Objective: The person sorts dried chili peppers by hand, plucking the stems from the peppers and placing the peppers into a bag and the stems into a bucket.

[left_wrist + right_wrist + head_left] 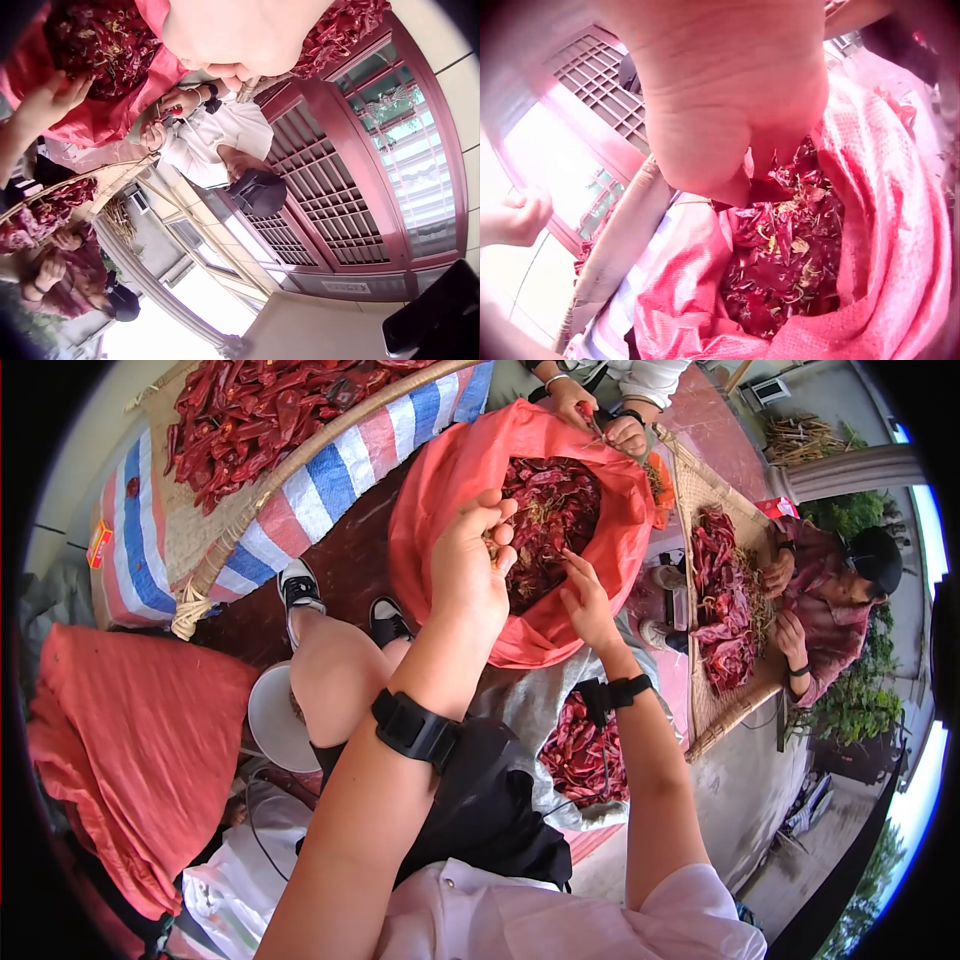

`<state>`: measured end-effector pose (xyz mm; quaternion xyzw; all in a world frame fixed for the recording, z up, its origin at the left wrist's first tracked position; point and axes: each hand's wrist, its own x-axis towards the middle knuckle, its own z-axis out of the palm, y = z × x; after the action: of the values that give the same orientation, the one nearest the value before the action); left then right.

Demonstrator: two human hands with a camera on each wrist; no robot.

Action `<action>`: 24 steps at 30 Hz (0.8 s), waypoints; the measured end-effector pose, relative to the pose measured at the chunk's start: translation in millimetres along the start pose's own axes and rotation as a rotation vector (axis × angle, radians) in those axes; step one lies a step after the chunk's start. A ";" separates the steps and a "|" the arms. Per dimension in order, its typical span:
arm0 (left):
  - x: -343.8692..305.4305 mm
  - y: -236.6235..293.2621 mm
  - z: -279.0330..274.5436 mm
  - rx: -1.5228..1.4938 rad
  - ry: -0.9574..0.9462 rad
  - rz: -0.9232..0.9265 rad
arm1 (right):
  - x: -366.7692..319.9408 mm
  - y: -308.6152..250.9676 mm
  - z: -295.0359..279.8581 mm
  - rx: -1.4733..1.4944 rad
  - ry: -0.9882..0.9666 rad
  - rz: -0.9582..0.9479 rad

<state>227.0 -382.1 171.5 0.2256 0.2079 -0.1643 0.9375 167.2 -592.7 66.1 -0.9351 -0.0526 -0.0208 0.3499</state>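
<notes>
My left hand (470, 565) is raised over the near left side of a red woven sack (440, 510), fingers curled toward the palm. Straw-coloured bits like chilli stems (490, 544) show between its fingers. In the left wrist view the back of this hand (232, 34) fills the top. Dried red chillies (550, 510) mixed with pale stems lie inside the sack. My right hand (590, 600) reaches over the sack's near right rim, fingers loosely extended at the chillies. From the right wrist, this hand (727, 97) covers part of the sack's mouth, its fingertips partly hidden.
Across the sack, a person's hands (600, 425) hold red-handled scissors (588, 410). Another person in a dark cap (875, 558) works at a woven tray (715, 730) of chillies. Left stands a big chilli-filled tray (300, 480) on striped cloth. A grey sack (525, 710) of chillies lies below.
</notes>
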 end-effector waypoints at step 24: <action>2.0 -28.8 -19.7 0.663 0.001 -0.078 | -16.2 -98.2 -44.6 -0.366 0.171 -0.282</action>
<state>210.9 -397.1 144.4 0.5105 0.1521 -0.2586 0.8059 140.0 -549.7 162.6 -0.9611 -0.1484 -0.1576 0.1715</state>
